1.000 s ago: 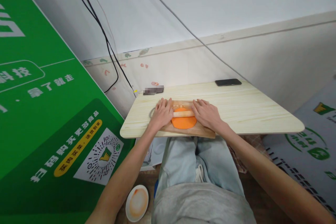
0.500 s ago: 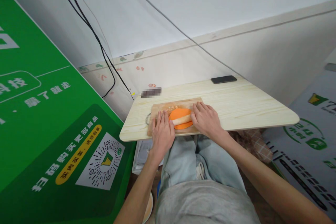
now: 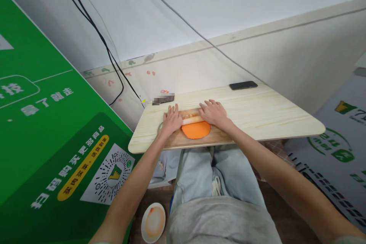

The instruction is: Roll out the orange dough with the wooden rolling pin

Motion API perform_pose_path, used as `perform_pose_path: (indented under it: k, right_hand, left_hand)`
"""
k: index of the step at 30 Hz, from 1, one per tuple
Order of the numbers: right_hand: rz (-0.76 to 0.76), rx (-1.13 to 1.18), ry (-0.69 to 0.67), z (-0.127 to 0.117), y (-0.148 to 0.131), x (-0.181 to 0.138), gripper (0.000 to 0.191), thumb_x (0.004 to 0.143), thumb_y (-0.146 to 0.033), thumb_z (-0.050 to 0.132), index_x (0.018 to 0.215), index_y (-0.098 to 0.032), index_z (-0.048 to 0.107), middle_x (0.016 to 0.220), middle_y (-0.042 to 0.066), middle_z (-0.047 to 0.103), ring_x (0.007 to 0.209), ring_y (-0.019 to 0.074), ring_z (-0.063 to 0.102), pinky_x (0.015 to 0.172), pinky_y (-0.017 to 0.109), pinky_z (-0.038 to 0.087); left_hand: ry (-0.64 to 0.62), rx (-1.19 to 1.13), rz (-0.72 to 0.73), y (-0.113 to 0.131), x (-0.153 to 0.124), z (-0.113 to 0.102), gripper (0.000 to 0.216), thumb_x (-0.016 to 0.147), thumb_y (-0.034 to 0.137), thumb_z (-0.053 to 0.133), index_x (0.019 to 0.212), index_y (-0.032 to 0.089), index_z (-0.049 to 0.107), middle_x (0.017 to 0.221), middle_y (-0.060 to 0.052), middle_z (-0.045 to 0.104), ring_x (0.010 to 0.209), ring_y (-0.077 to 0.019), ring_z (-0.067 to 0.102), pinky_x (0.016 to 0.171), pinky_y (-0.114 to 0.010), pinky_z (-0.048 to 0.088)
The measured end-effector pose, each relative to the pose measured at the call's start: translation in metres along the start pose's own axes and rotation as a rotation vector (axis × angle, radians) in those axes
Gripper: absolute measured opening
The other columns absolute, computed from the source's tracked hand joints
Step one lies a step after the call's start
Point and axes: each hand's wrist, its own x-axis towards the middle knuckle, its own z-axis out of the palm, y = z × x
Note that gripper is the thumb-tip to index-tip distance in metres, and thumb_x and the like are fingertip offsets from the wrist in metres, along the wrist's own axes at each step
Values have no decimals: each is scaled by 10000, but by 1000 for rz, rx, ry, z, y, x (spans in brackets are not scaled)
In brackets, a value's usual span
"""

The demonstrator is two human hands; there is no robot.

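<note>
A flat round of orange dough (image 3: 196, 130) lies on a wooden board (image 3: 217, 138) on a pale wooden table (image 3: 271, 118). A light wooden rolling pin (image 3: 191, 120) rests across the dough's far edge. My left hand (image 3: 172, 119) lies flat on the pin's left end, fingers stretched forward. My right hand (image 3: 213, 112) lies flat on the pin's right end, fingers spread. Most of the pin is hidden under my palms.
A dark phone (image 3: 243, 85) lies at the table's far edge, and a small dark object (image 3: 163, 99) at the far left corner. A white bowl with orange residue (image 3: 153, 222) sits on the floor. A green printed banner (image 3: 51, 148) stands left. Black cables (image 3: 114, 65) hang on the wall.
Both hands pushed the rolling pin away from me, from over the near middle of the dough to its far edge. More of the orange round now shows in front of the pin.
</note>
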Motion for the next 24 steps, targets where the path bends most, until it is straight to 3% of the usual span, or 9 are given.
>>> perform_pose_path:
  k: [4,8,12,16,21,24]
  right_hand:
    - [40,17,-55,-2,2,15,546,1139,-372,326,1485,-159,690,1521,205,693,1427,356,570,1145,508,437]
    - [56,9,-8,4,0,7,553,1140,-378,335,1517,-155,673,1559,203,672,1487,367,529,1204,543,384]
    - [48,-4,136,11,-8,-26,545,1149,-339,323,1511,-157,688,1567,185,678,1504,352,519,1225,503,370]
    - [8,44,185,11,-16,-62,590,1158,-310,274,1596,-126,624,1580,186,676,1471,326,563,1215,445,402]
    - [-1,74,242,14,-25,-100,613,1145,-313,309,1657,-107,577,1644,192,630,1542,363,536,1256,502,403]
    - [-5,82,308,19,-31,-121,639,1137,-317,344,1740,-143,466,1700,167,575,1619,372,466,1284,542,384]
  left_hand:
    - [-1,-32,-45,0,16,-2,716,1104,304,298,1798,131,268,1850,-195,315,1754,-372,203,1376,-687,254]
    - [-3,-1,-13,-1,9,1,684,1128,313,275,1781,113,306,1827,-203,366,1752,-356,218,1371,-655,289]
    - [74,101,80,-2,-21,6,632,1150,303,291,1738,106,409,1804,-204,414,1749,-337,234,1374,-581,314]
    - [136,110,143,1,-56,5,624,1149,254,264,1730,88,420,1791,-197,438,1721,-321,322,1365,-554,343]
    - [185,45,148,8,-93,4,646,1146,256,259,1768,124,374,1771,-154,475,1698,-308,379,1367,-568,346]
    - [199,19,151,10,-111,5,649,1147,288,287,1773,147,384,1764,-130,489,1707,-311,359,1380,-571,332]
